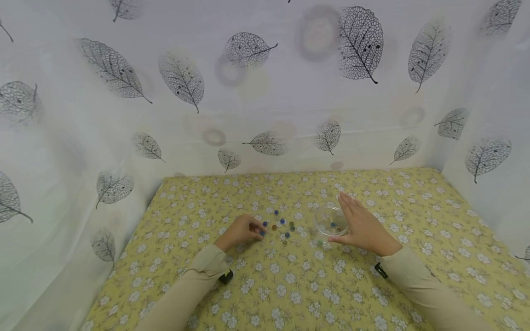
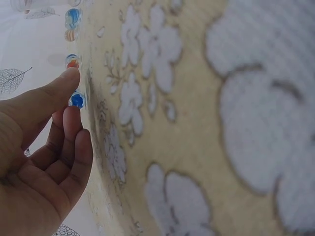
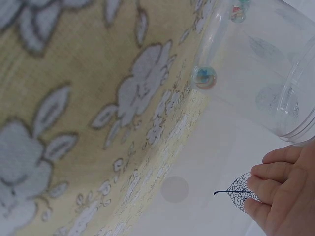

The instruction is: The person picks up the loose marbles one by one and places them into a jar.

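The left hand [image 1: 242, 231] has its thumb and fingertips at a blue marble [image 1: 262, 233] on the cloth. In the left wrist view, the left hand [image 2: 47, 147] pinches this blue marble [image 2: 77, 100] between thumb and finger, the other fingers curled. A clear round jar [image 1: 318, 225] stands upright with a few marbles inside. Beside its right side is the right hand [image 1: 366, 228], fingers extended and thumb spread toward the jar's front. The right wrist view has the right hand [image 3: 288, 189] by the rim of the jar [image 3: 246, 83]; firm contact cannot be told.
Several loose marbles, including a blue one [image 1: 282, 221] and an amber one [image 1: 274, 227], lie between the left hand and the jar. A yellow floral cloth [image 1: 290, 285] covers the table. White leaf-patterned sheeting [image 1: 285, 101] rises behind it and at both sides.
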`<state>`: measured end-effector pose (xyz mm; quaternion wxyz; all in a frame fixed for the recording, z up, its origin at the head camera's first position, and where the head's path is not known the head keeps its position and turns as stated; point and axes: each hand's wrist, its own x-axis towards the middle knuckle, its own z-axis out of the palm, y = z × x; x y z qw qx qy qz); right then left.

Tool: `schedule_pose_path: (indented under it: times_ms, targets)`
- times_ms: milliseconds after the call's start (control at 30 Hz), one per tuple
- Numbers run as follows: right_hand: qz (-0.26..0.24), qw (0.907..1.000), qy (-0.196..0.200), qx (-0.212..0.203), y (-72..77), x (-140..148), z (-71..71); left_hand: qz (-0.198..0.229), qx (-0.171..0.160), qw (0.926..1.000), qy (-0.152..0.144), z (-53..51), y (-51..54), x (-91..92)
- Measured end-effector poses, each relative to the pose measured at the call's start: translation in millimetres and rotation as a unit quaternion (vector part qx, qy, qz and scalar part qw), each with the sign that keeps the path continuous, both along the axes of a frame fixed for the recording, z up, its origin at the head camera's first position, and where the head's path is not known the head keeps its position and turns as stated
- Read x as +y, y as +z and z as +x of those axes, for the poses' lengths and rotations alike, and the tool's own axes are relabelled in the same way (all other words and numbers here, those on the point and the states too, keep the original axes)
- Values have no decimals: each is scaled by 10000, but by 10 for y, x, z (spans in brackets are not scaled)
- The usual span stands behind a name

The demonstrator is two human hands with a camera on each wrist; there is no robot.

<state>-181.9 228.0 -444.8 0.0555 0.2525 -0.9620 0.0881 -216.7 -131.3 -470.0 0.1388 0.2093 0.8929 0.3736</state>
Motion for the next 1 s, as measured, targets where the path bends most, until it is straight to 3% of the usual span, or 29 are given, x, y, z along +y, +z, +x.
schedule_pose_path:
  times_ms: [233,433,633,1000]
  targets:
    - [18,10000,19,17,9,-4,-5,-25,61,9999,144,29,67,-29]
    - [-14,10000,27,21,11,-8,-2,209,126,9995,178,66,163,-33]
    - [-9,9999,50,110,5,-8,4,321,347,9987,182,108,267,3]
    - [19,9999,36,117,12,-8,8,613,337,9968,386,173,403,105]
